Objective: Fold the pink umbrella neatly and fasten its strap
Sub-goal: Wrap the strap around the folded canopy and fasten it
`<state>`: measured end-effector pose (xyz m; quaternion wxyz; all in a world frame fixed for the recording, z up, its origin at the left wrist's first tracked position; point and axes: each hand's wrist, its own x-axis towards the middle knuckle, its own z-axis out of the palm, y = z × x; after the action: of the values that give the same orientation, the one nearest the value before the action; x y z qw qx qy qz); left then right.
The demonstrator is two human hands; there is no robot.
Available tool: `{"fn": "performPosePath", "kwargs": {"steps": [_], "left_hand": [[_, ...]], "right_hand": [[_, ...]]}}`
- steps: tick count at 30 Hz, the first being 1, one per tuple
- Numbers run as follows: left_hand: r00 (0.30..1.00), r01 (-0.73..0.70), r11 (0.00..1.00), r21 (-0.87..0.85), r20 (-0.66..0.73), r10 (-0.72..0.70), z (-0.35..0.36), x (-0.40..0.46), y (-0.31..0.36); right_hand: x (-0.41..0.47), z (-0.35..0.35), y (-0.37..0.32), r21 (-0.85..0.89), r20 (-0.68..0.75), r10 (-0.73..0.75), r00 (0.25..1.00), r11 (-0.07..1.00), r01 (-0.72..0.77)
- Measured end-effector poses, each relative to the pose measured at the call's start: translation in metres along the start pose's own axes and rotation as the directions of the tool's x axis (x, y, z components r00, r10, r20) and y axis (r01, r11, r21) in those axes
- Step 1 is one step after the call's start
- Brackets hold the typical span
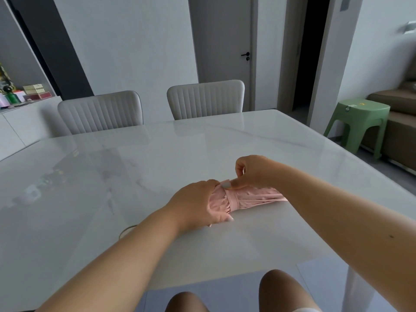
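White marble table (225,140); pink umbrella (252,198); two grey chairs (101,111).

Left hand (198,202): palm down, fingers curled over and closed around the bundle beneath it, thumb extended along the near side with its nail visible. The left forearm runs in from the lower left, bare, wrist nearly straight.

Right hand (252,172): raised slightly above the left, fingers curled inward into a loose fist, thumb pressed flat and pointing left (its tip lies just beside the left knuckles). The right forearm enters from the lower right, bare, wrist bent downward. Both knees show at the bottom edge.
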<state>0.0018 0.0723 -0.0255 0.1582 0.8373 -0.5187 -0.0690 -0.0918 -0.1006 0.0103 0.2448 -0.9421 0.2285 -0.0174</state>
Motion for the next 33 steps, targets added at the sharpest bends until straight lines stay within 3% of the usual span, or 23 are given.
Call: {"fn": "performPosePath", "kwargs": {"steps": [3,5,8,10,13,16,21,23,25,26,28,29,31,33], "left_hand": [[0.997,0.079,0.988,-0.129,-0.011,-0.081,-0.007,0.004,-0.001],[0.995,0.099,0.976,-0.195,-0.013,-0.104,-0.012,0.005,-0.004],[0.989,0.137,0.936,-0.323,-0.003,-0.146,-0.016,0.007,-0.012],[0.987,0.144,0.902,-0.406,-0.007,-0.161,-0.020,0.008,-0.015],[0.985,0.156,0.831,-0.534,0.021,-0.172,-0.028,0.012,-0.016],[0.983,0.183,0.720,-0.670,0.107,-0.149,-0.034,0.015,-0.014],[0.980,0.195,0.660,-0.725,0.174,-0.099,-0.036,0.017,-0.011],[0.974,0.216,0.634,-0.742,0.213,-0.083,-0.038,0.017,-0.012],[0.960,0.259,0.573,-0.778,0.272,-0.066,-0.038,0.017,-0.013],[0.952,0.287,0.524,-0.802,0.301,-0.060,-0.038,0.016,-0.013],[0.941,0.324,0.431,-0.842,0.333,-0.058,-0.039,0.017,-0.016],[0.937,0.336,0.398,-0.853,0.345,-0.053,-0.040,0.018,-0.017],[0.925,0.354,0.349,-0.868,0.380,0.005,-0.045,0.019,-0.019],[0.910,0.366,0.299,-0.881,0.406,0.082,-0.051,0.018,-0.018]], "right_hand": [[0.004,-0.007,0.010,0.041,-0.146,-0.055,0.988,0.997,0.061],[0.002,-0.021,0.026,0.240,-0.331,0.021,0.943,0.969,0.063],[-0.008,-0.041,0.059,0.575,-0.477,0.204,0.855,0.808,0.127],[-0.015,-0.042,0.075,0.660,-0.455,0.183,0.872,0.727,0.192],[-0.025,-0.026,0.088,0.685,-0.396,0.045,0.917,0.680,0.262],[-0.028,-0.016,0.086,0.663,-0.439,-0.050,0.897,0.656,0.361],[-0.019,-0.028,0.066,0.488,-0.586,0.002,0.810,0.800,0.351],[-0.009,-0.033,0.058,0.486,-0.596,0.082,0.799,0.828,0.278],[-0.005,-0.037,0.056,0.610,-0.580,0.187,0.793,0.745,0.270],[-0.006,-0.040,0.058,0.705,-0.557,0.193,0.808,0.624,0.337],[-0.009,-0.040,0.073,0.833,-0.493,0.061,0.868,0.319,0.451],[-0.010,-0.038,0.083,0.850,-0.460,-0.042,0.887,0.267,0.453],[-0.012,-0.033,0.090,0.836,-0.332,-0.217,0.918,0.384,0.393],[-0.011,-0.030,0.082,0.793,-0.265,-0.290,0.920,0.477,0.379]]}}
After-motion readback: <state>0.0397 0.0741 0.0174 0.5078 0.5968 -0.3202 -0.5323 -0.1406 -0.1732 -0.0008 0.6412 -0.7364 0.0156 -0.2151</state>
